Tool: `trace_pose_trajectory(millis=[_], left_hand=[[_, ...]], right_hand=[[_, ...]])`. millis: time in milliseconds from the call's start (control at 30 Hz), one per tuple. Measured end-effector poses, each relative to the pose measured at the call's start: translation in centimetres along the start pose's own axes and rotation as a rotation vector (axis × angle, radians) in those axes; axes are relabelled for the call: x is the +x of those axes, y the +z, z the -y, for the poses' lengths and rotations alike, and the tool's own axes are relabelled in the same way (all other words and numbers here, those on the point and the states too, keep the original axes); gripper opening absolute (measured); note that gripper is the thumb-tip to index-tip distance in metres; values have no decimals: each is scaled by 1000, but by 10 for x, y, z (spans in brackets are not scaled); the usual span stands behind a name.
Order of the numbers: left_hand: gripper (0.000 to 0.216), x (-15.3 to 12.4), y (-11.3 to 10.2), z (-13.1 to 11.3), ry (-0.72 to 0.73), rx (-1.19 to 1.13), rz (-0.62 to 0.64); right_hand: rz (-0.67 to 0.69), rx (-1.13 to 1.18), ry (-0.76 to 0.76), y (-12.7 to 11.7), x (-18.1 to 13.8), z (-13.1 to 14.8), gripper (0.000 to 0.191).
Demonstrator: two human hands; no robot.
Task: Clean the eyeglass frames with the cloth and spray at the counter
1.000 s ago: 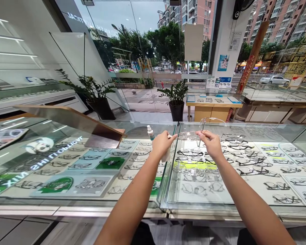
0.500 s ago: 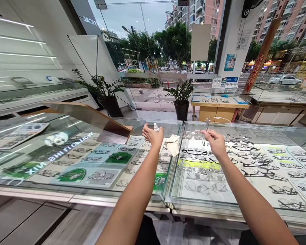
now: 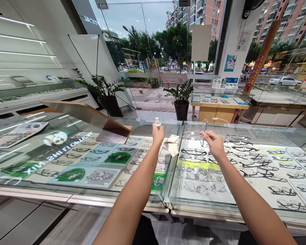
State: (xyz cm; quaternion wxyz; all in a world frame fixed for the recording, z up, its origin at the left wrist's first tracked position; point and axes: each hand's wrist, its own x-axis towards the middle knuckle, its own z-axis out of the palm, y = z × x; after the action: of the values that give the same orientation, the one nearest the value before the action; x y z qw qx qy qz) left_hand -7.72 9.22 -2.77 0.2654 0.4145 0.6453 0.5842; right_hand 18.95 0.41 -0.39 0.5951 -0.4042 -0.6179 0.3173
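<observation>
My left hand is closed around a small white spray bottle, its nozzle end showing above the fingers. In my right hand is a pair of clear-framed glasses, pinched between thumb and fingers above the counter. One temple arches up behind that hand. A cream cleaning cloth lies crumpled on the glass between the two hands, near the seam of the two display cases and apart from both hands.
Under the glass counter lie rows of eyeglass frames. A brown-edged slanted board stands on the left. A printed booklet lies at far left. Potted plants stand beyond the counter.
My left hand has gone from open fingers beside the spray bottle to a closed grip on it. The glasses in my right hand have shifted slightly left.
</observation>
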Motion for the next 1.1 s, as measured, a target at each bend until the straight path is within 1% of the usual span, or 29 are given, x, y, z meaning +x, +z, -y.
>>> trace_pose_trajectory(millis=[100, 167, 200, 267, 333, 367, 433, 567, 667, 900, 1000, 1100], left_hand=[[23, -17, 10, -19, 16, -177, 196], [38, -34, 14, -30, 22, -295, 345], [48, -42, 15, -35, 15, -376, 444], [64, -58, 16, -43, -39, -595, 696], [73, -70, 15, -48, -75, -723, 883], [76, -74, 14, -50, -79, -742, 938], [79, -78, 13, -52, -72, -744, 1010], [81, -80, 16, -50, -53, -716, 1096], [82, -80, 20, -47, -20, -647, 1114], [76, -81, 28, -40, 113, -358, 1048], [74, -82, 29, -39, 137, -326, 1016], [75, -82, 29, -37, 156, -326, 995]], right_hand=[[26, 15, 8, 3, -2, 2, 34], [50, 30, 18, 5, -3, 3, 37], [63, 38, 25, 6, -3, 4, 38], [93, 59, 45, 8, -4, 5, 40], [129, 82, 78, 9, -5, 7, 41], [146, 89, 97, 9, -6, 8, 41], [176, 93, 135, 9, -7, 9, 41], [229, 115, 185, 11, -9, 11, 42], [261, 136, 199, 12, -10, 12, 42], [356, 192, 188, 13, -11, 15, 40], [384, 200, 192, 13, -12, 15, 39], [385, 200, 210, 14, -12, 15, 40]])
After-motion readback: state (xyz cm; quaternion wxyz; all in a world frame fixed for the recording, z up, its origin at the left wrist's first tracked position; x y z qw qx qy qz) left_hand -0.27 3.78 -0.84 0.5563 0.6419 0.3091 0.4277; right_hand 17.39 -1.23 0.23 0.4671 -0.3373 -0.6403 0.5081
